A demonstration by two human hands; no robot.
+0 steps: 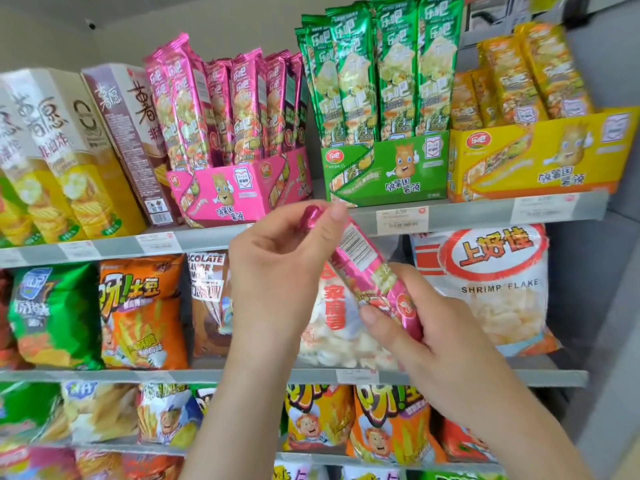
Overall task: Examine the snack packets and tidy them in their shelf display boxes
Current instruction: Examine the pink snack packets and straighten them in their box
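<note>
Pink packet (363, 258): long, slim, glossy, barcode panel showing; was held tilted before the upper shelf's (467, 213) front edge, just below the pink display box (235, 192).
Left hand (277, 271): pinched its upper end.
Right hand (426, 341): curled round its lower end.

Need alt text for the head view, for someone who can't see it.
Two hands hold a tilted pink snack packet: left hand pinching its upper end, right hand gripping the lower. Behind stand a pink box, green box and yellow box of upright packets.
</note>
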